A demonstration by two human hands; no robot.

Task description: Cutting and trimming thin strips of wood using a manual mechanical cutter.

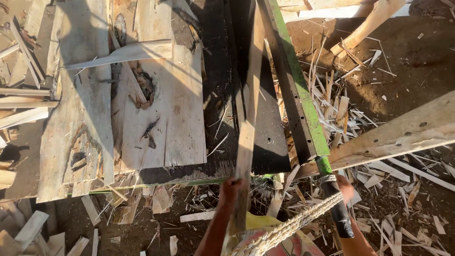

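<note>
My left hand (230, 188) is closed around the near end of a long narrow wooden slat (248, 109). The slat runs away from me over a dark metal table (270, 142). My right hand (345, 186) grips a green metal lever bar (303, 102) where it meets the bar's black handle (339, 211). The bar slopes from the top centre down to the lower right. A twisted straw-coloured rope (294, 224) is tied round the bar by my right hand and runs toward my body.
Rough wide planks (156, 104) with bark patches lie on the table's left half. A long pale board (407, 130) slants across the right. Offcuts and splinters (341, 109) litter the dirt floor around the table, and more scrap strips are stacked at far left (19, 99).
</note>
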